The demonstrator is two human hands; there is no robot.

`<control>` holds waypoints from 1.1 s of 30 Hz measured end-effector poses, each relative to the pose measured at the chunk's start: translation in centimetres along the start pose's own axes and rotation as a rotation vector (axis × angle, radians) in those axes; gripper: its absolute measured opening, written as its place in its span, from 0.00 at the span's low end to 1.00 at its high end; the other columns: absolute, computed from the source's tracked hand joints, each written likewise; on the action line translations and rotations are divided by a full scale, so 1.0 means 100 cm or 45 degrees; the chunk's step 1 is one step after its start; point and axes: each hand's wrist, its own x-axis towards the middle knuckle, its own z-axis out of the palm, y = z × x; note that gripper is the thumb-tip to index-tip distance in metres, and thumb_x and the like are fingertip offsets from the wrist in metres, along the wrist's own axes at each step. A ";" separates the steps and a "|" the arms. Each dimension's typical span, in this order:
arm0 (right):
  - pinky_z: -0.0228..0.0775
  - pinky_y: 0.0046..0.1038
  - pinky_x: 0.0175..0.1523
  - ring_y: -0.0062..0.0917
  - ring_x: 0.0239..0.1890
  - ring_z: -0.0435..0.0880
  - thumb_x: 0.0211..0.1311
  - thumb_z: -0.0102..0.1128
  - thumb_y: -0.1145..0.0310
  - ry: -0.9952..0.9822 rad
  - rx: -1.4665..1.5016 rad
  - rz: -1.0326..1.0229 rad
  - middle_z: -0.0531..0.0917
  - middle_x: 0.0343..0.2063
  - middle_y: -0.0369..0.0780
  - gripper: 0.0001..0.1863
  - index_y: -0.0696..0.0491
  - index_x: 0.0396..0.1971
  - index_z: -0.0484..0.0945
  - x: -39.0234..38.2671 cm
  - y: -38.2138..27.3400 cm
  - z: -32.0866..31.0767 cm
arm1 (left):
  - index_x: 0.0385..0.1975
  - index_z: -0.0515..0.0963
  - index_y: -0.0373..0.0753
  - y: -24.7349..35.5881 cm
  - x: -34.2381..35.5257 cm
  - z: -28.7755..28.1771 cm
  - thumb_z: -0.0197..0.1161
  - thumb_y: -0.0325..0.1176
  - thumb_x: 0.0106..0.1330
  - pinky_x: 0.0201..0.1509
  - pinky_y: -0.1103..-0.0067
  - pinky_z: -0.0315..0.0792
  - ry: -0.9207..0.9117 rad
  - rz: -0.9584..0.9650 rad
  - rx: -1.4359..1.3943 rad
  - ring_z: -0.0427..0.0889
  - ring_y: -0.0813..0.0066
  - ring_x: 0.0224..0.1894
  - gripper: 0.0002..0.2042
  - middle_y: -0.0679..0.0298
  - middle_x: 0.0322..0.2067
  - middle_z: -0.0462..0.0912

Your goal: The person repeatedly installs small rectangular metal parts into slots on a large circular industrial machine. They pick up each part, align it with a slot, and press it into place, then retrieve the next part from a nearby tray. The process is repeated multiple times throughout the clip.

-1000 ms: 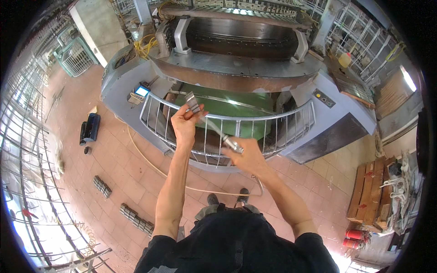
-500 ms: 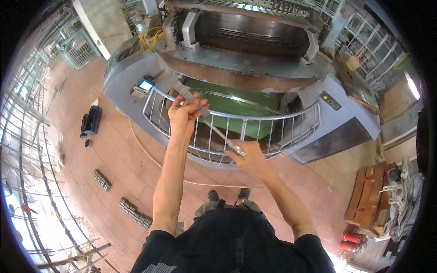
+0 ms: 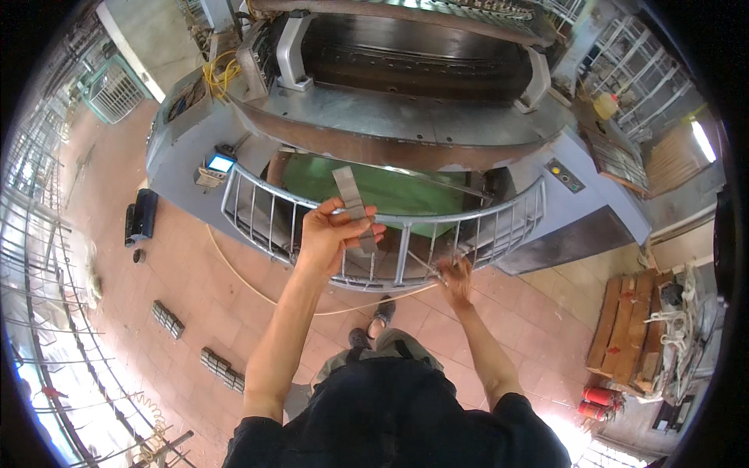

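My left hand (image 3: 324, 242) pinches a flat, narrow grey metal piece (image 3: 348, 189) between thumb and fingers. The piece stands tilted, its upper end above the fingers and its lower end below them. To the right and lower, my right hand (image 3: 456, 281) is closed, smeared by motion, around a slim metal rod tool (image 3: 424, 265). The rod points up and left, apart from the grey piece, and the hand covers its grip. Behind both hands curves a silver guard rail (image 3: 406, 222) with upright bars.
A large round machine (image 3: 421, 117) stands ahead, with a small lit screen (image 3: 221, 163) at left and a button panel (image 3: 563, 175) at right. A tan hose (image 3: 242, 273) crosses the tiled floor. Ridged grey blocks (image 3: 222, 370) lie at left; wooden boards (image 3: 620, 327) stand at right.
My right hand has moved right and down, drawing the rod away from the grey piece. My left hand has shifted right and down, and the piece now stands more upright. One foot has stepped forward.
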 end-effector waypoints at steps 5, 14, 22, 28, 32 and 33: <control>0.70 0.44 0.58 0.41 0.44 0.80 0.49 0.74 0.61 -0.416 0.095 0.325 0.84 0.34 0.42 0.18 0.54 0.37 0.80 0.023 -0.036 -0.020 | 0.48 0.76 0.26 0.006 0.009 0.004 0.64 0.12 0.60 0.44 0.68 0.87 0.009 -0.167 0.149 0.89 0.53 0.41 0.16 0.51 0.44 0.86; 0.76 0.25 0.35 0.18 0.32 0.83 0.63 0.71 0.65 -0.604 1.780 0.819 0.88 0.31 0.37 0.13 0.60 0.38 0.88 0.260 -0.138 -0.102 | 0.49 0.77 0.28 -0.007 0.034 0.015 0.66 0.15 0.62 0.37 0.76 0.87 -0.142 -0.486 0.276 0.90 0.55 0.42 0.15 0.49 0.44 0.87; 0.77 0.23 0.38 0.23 0.34 0.85 0.62 0.71 0.68 -0.635 1.966 1.160 0.88 0.32 0.40 0.12 0.62 0.38 0.86 0.312 -0.155 -0.079 | 0.53 0.76 0.25 0.028 0.086 -0.020 0.63 0.21 0.67 0.49 0.65 0.86 -0.179 -0.651 0.079 0.88 0.51 0.45 0.15 0.48 0.45 0.85; 0.71 0.19 0.28 0.18 0.28 0.81 0.62 0.71 0.68 -0.434 2.002 1.323 0.87 0.29 0.37 0.11 0.60 0.38 0.87 0.320 -0.161 -0.064 | 0.50 0.77 0.23 0.036 0.123 -0.028 0.64 0.16 0.63 0.47 0.68 0.87 -0.244 -0.668 0.216 0.88 0.56 0.45 0.15 0.49 0.45 0.85; 0.69 0.16 0.28 0.16 0.29 0.81 0.62 0.70 0.68 -0.397 1.935 1.354 0.88 0.31 0.37 0.11 0.58 0.40 0.87 0.318 -0.163 -0.061 | 0.53 0.75 0.25 0.027 0.132 -0.029 0.64 0.14 0.62 0.45 0.69 0.87 -0.344 -0.611 0.176 0.89 0.59 0.44 0.19 0.50 0.46 0.85; 0.70 0.17 0.29 0.16 0.29 0.81 0.63 0.70 0.67 -0.406 1.939 1.279 0.88 0.32 0.37 0.11 0.59 0.40 0.87 0.316 -0.164 -0.062 | 0.54 0.74 0.25 0.025 0.131 -0.028 0.64 0.14 0.61 0.45 0.69 0.87 -0.349 -0.599 0.189 0.89 0.59 0.44 0.19 0.50 0.46 0.85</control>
